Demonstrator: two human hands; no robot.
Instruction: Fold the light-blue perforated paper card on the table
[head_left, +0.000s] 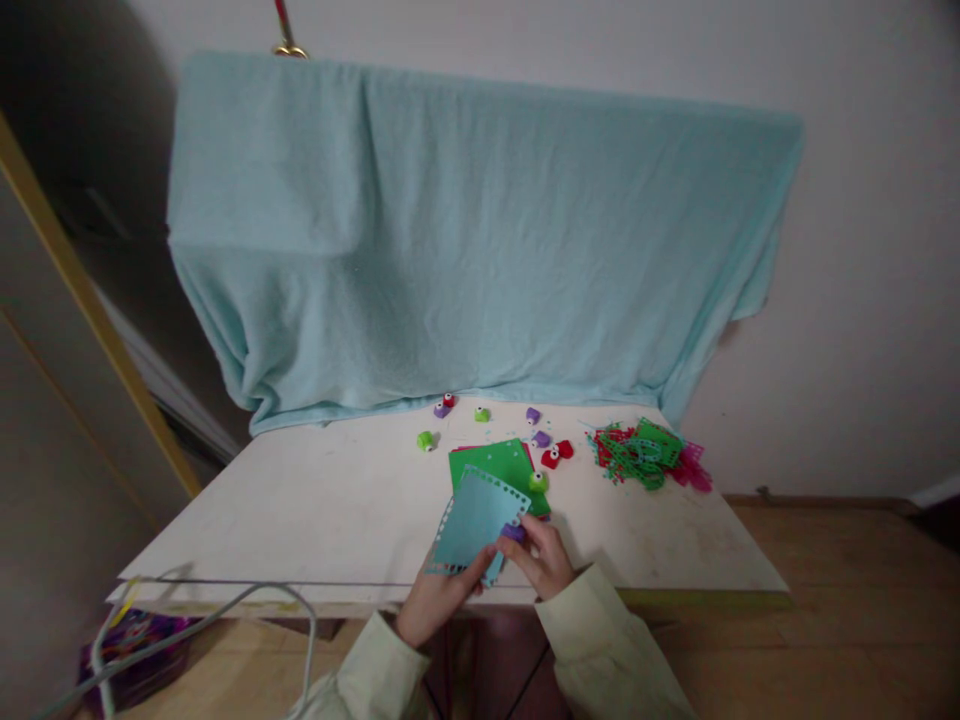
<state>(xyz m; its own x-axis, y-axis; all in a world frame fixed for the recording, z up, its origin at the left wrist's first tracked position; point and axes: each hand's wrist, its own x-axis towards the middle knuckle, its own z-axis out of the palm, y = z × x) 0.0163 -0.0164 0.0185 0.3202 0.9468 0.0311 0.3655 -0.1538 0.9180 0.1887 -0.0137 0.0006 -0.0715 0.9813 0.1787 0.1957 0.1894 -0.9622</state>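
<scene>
My left hand (439, 600) holds a light blue paper sheet (476, 520) by its near corner; the sheet's edges are punched with small holes. My right hand (546, 555) grips a small purple punch (514, 531) clamped on the sheet's right edge. Just beyond lies a green paper sheet (496, 462) over a red one, with a green punch (538, 481) on its right side.
Several small punches lie farther back on the white table (315, 490): a red one (557, 453), purple ones (540, 438) and a green one (425, 440). A heap of punched green and red paper scraps (645, 455) sits at the right. A light blue towel (465, 230) hangs behind.
</scene>
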